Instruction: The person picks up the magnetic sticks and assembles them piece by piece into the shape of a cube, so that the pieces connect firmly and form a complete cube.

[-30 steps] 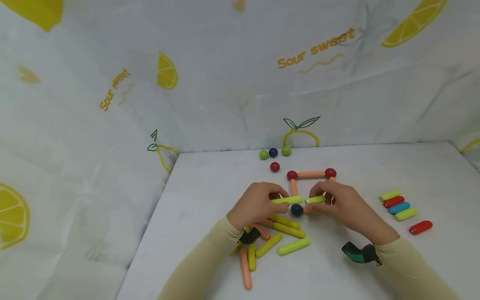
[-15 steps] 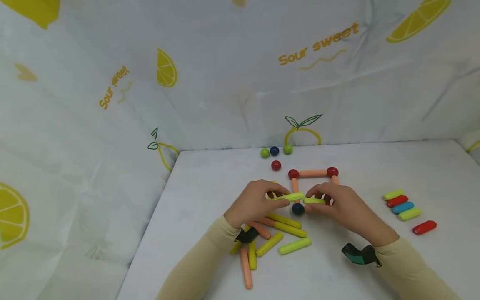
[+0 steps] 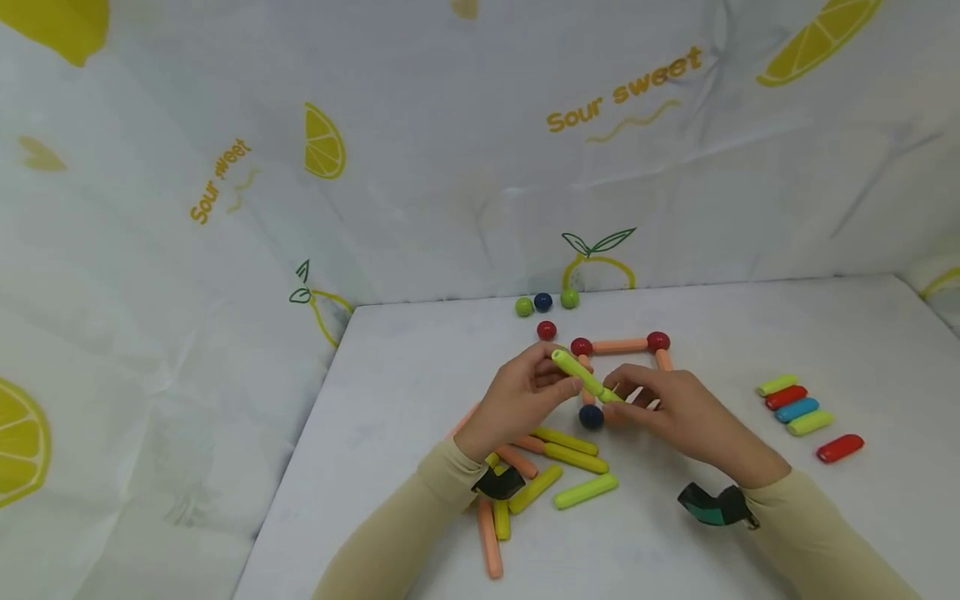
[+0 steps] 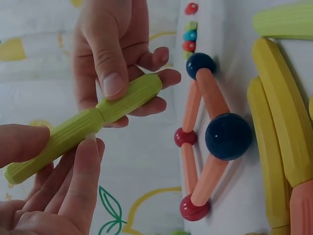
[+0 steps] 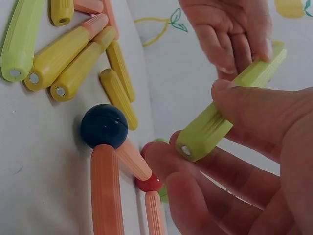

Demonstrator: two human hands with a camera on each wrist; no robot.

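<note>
Two lime green ribbed sticks are joined end to end and held above the table. My left hand [image 3: 558, 377] pinches the upper left stick [image 3: 567, 363] [image 4: 49, 147] between thumb and fingers. My right hand [image 3: 617, 398] pinches the lower right stick [image 3: 606, 393] [image 5: 210, 126] the same way. Under the hands lies a flat square frame of orange sticks [image 3: 619, 345], with red balls [image 3: 658, 340] at its far corners and a dark blue ball [image 3: 591, 416] at the near left corner. The hands hide part of the frame.
A pile of yellow, orange and green sticks [image 3: 558, 467] lies by my left wrist. Several loose balls [image 3: 543, 302] sit at the table's back edge. A row of short coloured sticks [image 3: 795, 404] and a red stick [image 3: 840, 448] lie at the right. A lemon-print cloth hangs behind.
The two green sticks, held level and slightly apart before, now meet end to end and tilt. The left hand has risen toward the back, lifting its end.
</note>
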